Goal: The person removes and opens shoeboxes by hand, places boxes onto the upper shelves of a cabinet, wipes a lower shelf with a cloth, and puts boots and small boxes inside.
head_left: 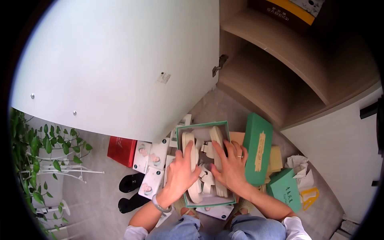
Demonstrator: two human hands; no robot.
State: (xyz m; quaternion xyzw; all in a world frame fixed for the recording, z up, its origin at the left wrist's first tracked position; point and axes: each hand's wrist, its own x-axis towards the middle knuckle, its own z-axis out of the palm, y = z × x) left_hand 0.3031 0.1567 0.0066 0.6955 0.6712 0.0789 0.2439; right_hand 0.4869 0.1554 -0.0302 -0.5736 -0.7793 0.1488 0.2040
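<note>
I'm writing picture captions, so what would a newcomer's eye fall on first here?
Probably the large white door panel filling the upper left. Next, below the picture's centre, the left hand and right hand on pale sandals in an open green-edged box. The bright red box stands out on the floor, further left.

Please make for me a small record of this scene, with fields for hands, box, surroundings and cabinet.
Left hand: touching the left-side sandal; firmness of grip unclear
Right hand: touching the right-side sandal; firmness of grip unclear
Box: green-rimmed box, uncovered, both sandals inside
Left of box: red box, black shoes, leafy plant
Right of box: large green piece with tan patch
Cabinet: white door open, shelves visible
</note>
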